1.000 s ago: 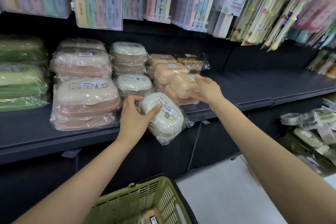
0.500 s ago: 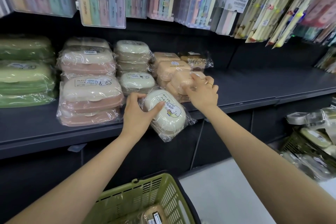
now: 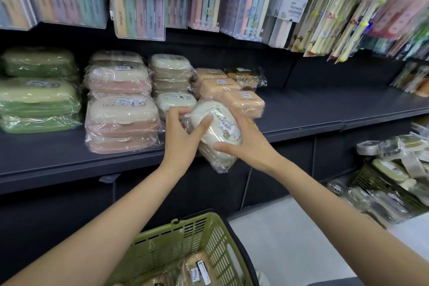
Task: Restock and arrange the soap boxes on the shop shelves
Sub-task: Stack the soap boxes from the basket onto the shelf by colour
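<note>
At the front edge of the dark shelf (image 3: 325, 109), in the head view, both hands clasp one cream soap box (image 3: 214, 129) in loose plastic wrap. The left hand (image 3: 180, 139) curls round its near-left side, thumb on the lid; the right hand (image 3: 247, 144) grips the right side, thumb at the lower end. The box is tilted, lifted just off the shelf, just in front of the peach boxes (image 3: 241, 103) and beside the cream stack (image 3: 173, 86). The slack wrap could slide in the grip, or the box could nudge the peach stack askew. A green basket (image 3: 209, 234) below holds more stock.
</note>
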